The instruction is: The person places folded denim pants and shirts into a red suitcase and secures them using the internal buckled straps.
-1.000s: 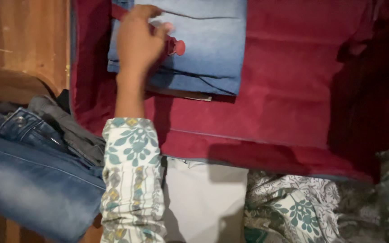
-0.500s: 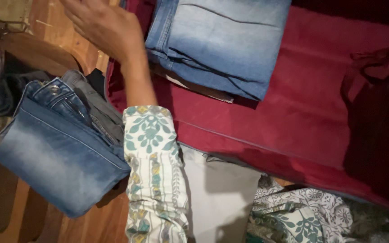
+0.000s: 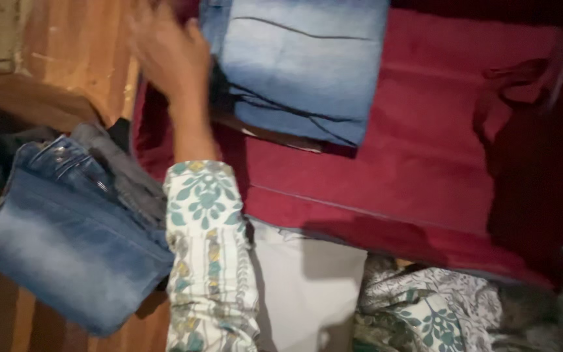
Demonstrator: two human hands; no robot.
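My left hand (image 3: 169,57), blurred and with a floral-print sleeve (image 3: 206,248) on its arm, hovers with fingers spread at the left edge of a folded light-blue pair of jeans (image 3: 301,65). Those jeans lie on a dark red fabric surface (image 3: 412,163). The hand holds nothing; whether it touches the jeans' edge I cannot tell. My right hand is out of view.
A second folded pair of blue jeans (image 3: 66,248) lies on a grey garment (image 3: 122,173) at the left, over a wooden floor (image 3: 79,45). White cloth (image 3: 307,293) and floral fabric (image 3: 425,306) lie along the bottom. A red strap (image 3: 522,72) hangs in shadow at the right.
My left hand lifted off the folded light-blue jeans, swung out left over the wood, and has now come back to the jeans' left edge. The camera view shifted.
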